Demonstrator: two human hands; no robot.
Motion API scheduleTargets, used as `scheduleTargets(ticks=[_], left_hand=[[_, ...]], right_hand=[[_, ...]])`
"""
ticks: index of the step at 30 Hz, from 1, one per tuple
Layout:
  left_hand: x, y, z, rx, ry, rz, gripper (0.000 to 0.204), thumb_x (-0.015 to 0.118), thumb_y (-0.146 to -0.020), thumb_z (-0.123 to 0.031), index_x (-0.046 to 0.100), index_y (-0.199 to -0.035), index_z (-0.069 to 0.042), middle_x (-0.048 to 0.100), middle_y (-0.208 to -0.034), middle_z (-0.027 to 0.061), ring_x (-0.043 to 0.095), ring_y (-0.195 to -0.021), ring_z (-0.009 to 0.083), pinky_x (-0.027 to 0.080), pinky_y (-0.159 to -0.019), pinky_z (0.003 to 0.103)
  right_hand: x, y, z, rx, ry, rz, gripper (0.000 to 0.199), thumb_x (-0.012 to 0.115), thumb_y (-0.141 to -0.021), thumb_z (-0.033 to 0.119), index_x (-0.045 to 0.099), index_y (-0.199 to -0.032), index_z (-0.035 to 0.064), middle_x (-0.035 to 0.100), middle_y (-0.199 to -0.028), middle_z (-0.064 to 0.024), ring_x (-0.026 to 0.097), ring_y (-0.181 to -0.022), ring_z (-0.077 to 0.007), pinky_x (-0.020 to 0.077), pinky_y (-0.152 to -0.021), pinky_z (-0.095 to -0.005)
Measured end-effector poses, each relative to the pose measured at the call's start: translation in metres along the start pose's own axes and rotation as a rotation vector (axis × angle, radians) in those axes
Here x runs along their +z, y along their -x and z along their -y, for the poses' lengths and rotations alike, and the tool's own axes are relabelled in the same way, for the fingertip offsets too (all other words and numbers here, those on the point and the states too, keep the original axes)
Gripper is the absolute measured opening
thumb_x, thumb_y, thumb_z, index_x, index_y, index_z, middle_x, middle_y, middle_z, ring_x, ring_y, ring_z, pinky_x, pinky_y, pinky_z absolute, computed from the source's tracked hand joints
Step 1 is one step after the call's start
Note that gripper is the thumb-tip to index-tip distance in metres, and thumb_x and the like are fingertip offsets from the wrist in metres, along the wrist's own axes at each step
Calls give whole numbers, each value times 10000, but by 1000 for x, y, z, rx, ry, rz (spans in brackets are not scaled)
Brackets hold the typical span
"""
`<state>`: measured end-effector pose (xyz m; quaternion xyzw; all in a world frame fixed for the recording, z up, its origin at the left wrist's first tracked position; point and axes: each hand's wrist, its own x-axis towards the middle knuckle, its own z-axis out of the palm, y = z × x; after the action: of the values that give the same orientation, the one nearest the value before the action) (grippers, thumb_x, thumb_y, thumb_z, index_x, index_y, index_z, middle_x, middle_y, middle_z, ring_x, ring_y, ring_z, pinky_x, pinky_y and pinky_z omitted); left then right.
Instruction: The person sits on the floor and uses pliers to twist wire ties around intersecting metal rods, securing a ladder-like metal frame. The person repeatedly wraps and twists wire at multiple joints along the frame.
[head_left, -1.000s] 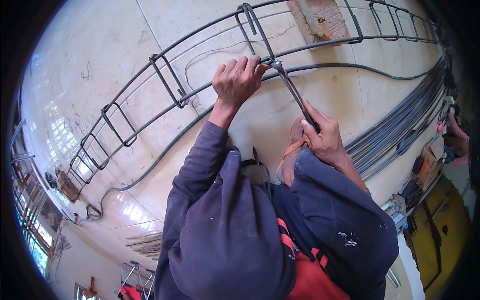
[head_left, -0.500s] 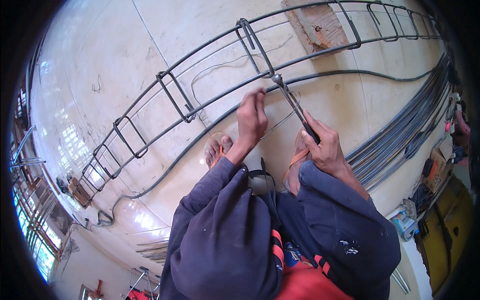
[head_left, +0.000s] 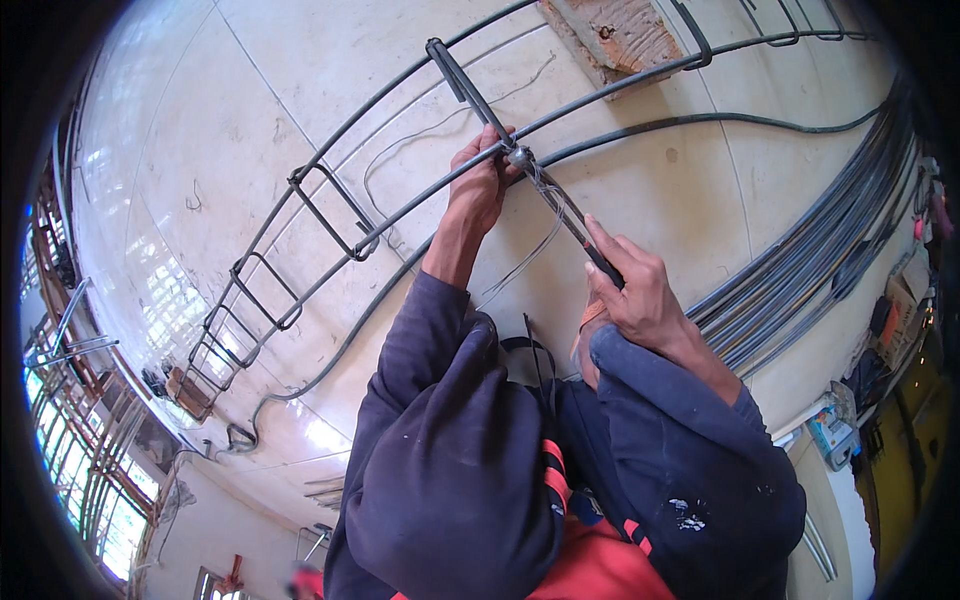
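A long cage of steel rebar (head_left: pixel 415 203) with square stirrups lies across the floor before me. My left hand (head_left: pixel 476 187) is closed at the near bar, its fingers round the foot of a stirrup (head_left: pixel 470 88) where the two cross. Long-handled pincers (head_left: pixel 566 220) are gripped by their dark handles in my right hand (head_left: pixel 640 292). Their rounded head meets that same crossing, beside my left fingertips. Thin tie wire (head_left: pixel 535 254) trails from the joint along the pincers and hangs in a loop between my hands. What the jaws bite on is hidden.
A wooden block (head_left: pixel 620 40) sits under the cage at the upper right. One loose bar (head_left: pixel 690 120) curves along the floor on the near side. At right lies a bundle of long rods (head_left: pixel 800 265). Another block (head_left: pixel 188 392) is at the cage's left end.
My left hand has moved up from beside the wire to the crossing and closed there. The pincers' head still sits at the joint, in my right hand. The view has shifted slightly.
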<state>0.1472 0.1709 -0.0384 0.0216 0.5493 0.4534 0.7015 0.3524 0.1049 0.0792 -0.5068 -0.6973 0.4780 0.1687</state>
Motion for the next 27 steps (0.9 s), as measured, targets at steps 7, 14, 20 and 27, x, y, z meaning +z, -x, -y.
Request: scheduleTargets(ticks=[7,14,20,27], left_hand=[[-3,2,-9,-9,-85,69,324,473,-1030,-288,576,-1161,-10,621,-830,14,558,-679,84,464,-592,209],[-17,-13,0,212,-227,165,393,516,-1012,-270,522,-1248,44,649,-912,91,658,-811,163,541,-704,254],[-16,-17,1,198,-190,179,357,512,-1015,-299,588,-1183,7,592,-819,10,579,-692,83,503,-627,213],[-20,-16,3,234,-186,194,378,553,-997,-301,587,-1193,20,626,-840,10,588,-708,68,491,-623,213]], right_hand=[[2,-1,-1,-18,-14,-28,538,616,-863,63,458,-1362,-61,545,-789,-198,548,-695,-340,457,-659,-410],[-1,0,1,31,-36,2,527,618,-866,71,470,-1356,-54,549,-796,-199,551,-698,-338,457,-661,-407],[-2,-1,-4,15,-80,11,522,609,-879,79,461,-1364,-44,572,-834,-203,566,-715,-352,464,-676,-411],[-5,2,21,151,141,-13,462,562,-920,115,476,-1358,-7,589,-878,-224,606,-816,-423,482,-705,-456]])
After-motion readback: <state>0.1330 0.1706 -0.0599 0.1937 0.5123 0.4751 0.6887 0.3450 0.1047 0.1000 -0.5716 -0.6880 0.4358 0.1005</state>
